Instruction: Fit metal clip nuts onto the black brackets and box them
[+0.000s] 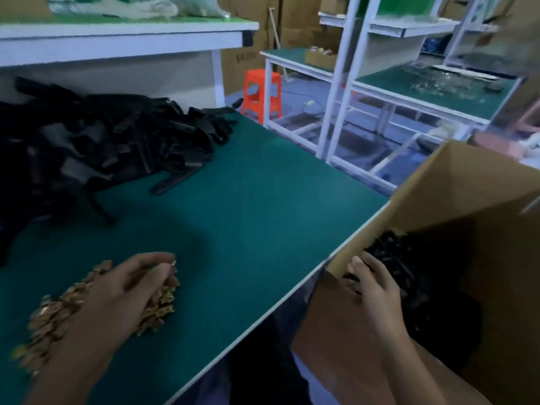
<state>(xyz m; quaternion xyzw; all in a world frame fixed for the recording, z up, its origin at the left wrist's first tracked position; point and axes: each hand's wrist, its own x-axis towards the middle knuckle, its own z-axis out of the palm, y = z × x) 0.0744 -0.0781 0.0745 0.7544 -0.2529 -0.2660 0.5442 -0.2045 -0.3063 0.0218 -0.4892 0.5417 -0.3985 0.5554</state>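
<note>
A heap of brass-coloured clip nuts (55, 314) lies on the green table (248, 200) at the lower left. My left hand (125, 290) rests over that heap and pinches a clip nut (172, 263) between thumb and fingertips. A big pile of black brackets (96, 141) covers the table's far left. My right hand (377, 290) reaches into the open cardboard box (467, 182) beside the table's right edge, fingers loosely spread over the black brackets in the box (409, 276). Whether it holds one is hidden.
A single black bracket (175, 181) lies apart from the pile near the table's middle. An orange stool (263, 95) and white-framed workbenches (380, 83) stand beyond the table. A white shelf (122, 39) hangs above the bracket pile.
</note>
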